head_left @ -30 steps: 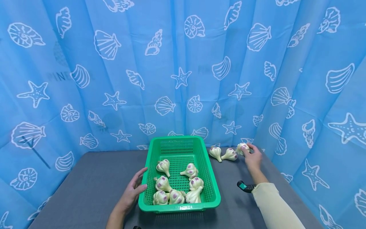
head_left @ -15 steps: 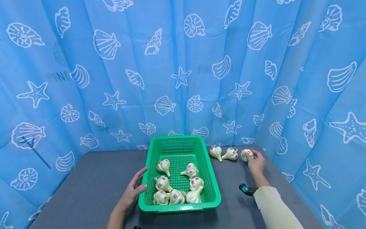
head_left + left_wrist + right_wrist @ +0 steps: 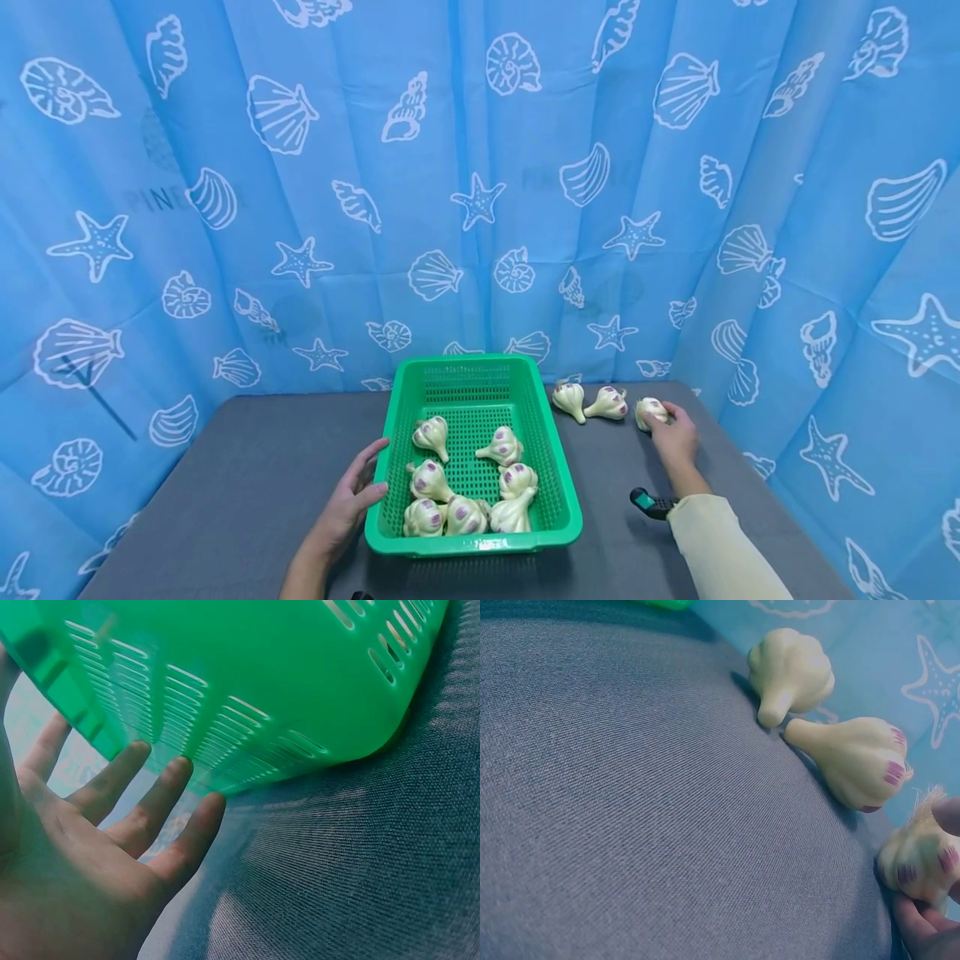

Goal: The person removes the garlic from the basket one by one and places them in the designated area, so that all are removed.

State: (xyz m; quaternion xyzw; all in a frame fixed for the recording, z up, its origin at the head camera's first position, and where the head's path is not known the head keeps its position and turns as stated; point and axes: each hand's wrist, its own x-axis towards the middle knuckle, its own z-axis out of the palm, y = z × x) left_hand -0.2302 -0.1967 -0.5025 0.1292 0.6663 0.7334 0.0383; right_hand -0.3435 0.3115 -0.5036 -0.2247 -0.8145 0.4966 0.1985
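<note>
My right hand [image 3: 677, 435] pinches a garlic bulb [image 3: 651, 412] at the back right of the table. In the right wrist view, thumb and fingers lie around that bulb, its root tuft pointing up and its base low against the cloth. Two more bulbs lie left of it: a nearer garlic bulb [image 3: 859, 761] and a farther garlic bulb [image 3: 791, 671], stems almost meeting. My left hand [image 3: 347, 507] is at the left side of a green plastic basket [image 3: 472, 546], fingers spread and extended along its slotted wall. Several garlic bulbs [image 3: 467, 515] lie inside, mostly towards the near end.
A grey cloth covers the table [image 3: 247, 492]. Close behind it hangs a blue curtain [image 3: 480, 275] with white shell prints, which also runs along the right edge. A black wristband device [image 3: 651, 503] sits at the right wrist, by the pale sleeve [image 3: 720, 542].
My right hand has carried its garlic bulb a short way right and nearer, widening the gap to the other two. The left hand and the basket stay in place.
</note>
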